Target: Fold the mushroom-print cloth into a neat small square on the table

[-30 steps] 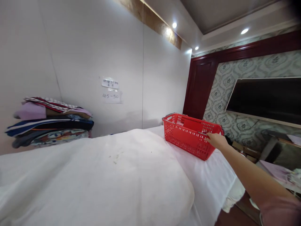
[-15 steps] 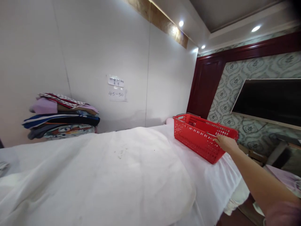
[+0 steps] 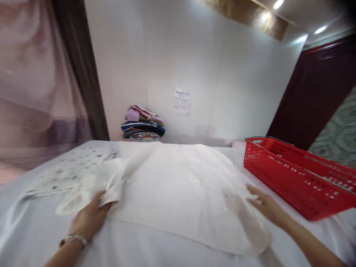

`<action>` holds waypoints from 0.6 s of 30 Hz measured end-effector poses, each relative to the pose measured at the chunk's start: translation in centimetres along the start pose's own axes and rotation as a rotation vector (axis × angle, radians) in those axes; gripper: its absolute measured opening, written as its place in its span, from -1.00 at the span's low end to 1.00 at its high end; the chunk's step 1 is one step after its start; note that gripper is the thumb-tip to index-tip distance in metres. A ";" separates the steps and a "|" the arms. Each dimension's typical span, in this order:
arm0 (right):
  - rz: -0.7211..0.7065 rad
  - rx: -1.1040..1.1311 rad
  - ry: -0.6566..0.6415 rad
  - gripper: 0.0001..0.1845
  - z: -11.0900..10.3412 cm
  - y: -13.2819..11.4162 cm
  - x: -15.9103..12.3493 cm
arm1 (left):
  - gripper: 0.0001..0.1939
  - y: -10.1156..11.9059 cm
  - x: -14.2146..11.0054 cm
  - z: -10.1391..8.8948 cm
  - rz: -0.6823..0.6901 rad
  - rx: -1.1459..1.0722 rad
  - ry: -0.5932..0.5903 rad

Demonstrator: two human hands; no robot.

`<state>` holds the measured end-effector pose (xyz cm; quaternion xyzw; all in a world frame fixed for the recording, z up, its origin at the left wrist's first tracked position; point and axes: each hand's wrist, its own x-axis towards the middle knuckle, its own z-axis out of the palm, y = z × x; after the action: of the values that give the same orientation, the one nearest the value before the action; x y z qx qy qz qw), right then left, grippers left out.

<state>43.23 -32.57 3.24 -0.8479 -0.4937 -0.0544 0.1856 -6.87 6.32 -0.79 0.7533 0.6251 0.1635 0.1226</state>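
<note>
Lying beyond the left hand, a white fabric piece with dark spots (image 3: 75,167) comes first. The left hand (image 3: 90,217), a pale bracelet (image 3: 73,239) at its wrist, pinches a fold of a large plain white cloth (image 3: 178,185) spread between both hands. Past that cloth rises a stack of folded multicoloured fabrics (image 3: 143,128). The right hand (image 3: 265,205) has its fingers parted near the cloth's right side; contact is unclear. Just right of it stands a red perforated plastic basket (image 3: 283,185).

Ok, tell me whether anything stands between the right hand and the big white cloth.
Nothing visible stands between the right hand and the big white cloth. The red basket stands off to the right, not between them.
</note>
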 end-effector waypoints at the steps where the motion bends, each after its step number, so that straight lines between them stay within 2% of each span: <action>1: -0.076 0.085 -0.136 -0.41 2.4 -1.8 -0.9 | -0.43 -0.2 0.0 0.2 0.027 -0.002 0.016; 3: -0.172 0.138 -0.280 -0.38 6.3 -4.7 -2.7 | -0.44 -0.4 -0.4 0.2 0.122 0.014 0.078; 4: -0.202 0.142 -0.301 -0.36 7.5 -5.5 -3.5 | -0.49 -0.6 -0.7 0.1 0.171 0.034 0.097; 6: -0.215 0.126 -0.267 -0.42 8.8 -6.2 -4.4 | -0.61 -0.9 -1.3 -0.3 0.236 0.086 0.071; 8: -0.223 0.118 -0.210 -0.48 8.8 -5.9 -4.7 | -0.68 -1.1 -1.7 -1.3 0.193 0.119 0.032; 10: -0.240 0.121 -0.184 -0.50 8.2 -5.1 -4.8 | -0.68 -1.3 -1.7 -3.1 0.062 0.091 0.068; 12: -0.247 0.128 -0.199 -0.46 7.5 -4.3 -5.3 | -0.62 -1.5 -1.5 -5.6 -0.057 -0.002 0.176; 15: -0.239 0.146 -0.272 -0.38 7.4 -2.8 -6.6 | -0.59 -2.0 -1.6 -9.8 -0.114 -0.182 0.384; 18: -0.244 0.178 -0.273 -0.48 7.9 -1.2 -7.7 | -0.61 -2.9 -2.2 -13.0 -0.145 -0.271 0.519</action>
<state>37.60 -35.39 -5.89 -0.7617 -0.6160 0.0827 0.1830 -15.04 4.45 9.78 0.6166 0.6600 0.4234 0.0696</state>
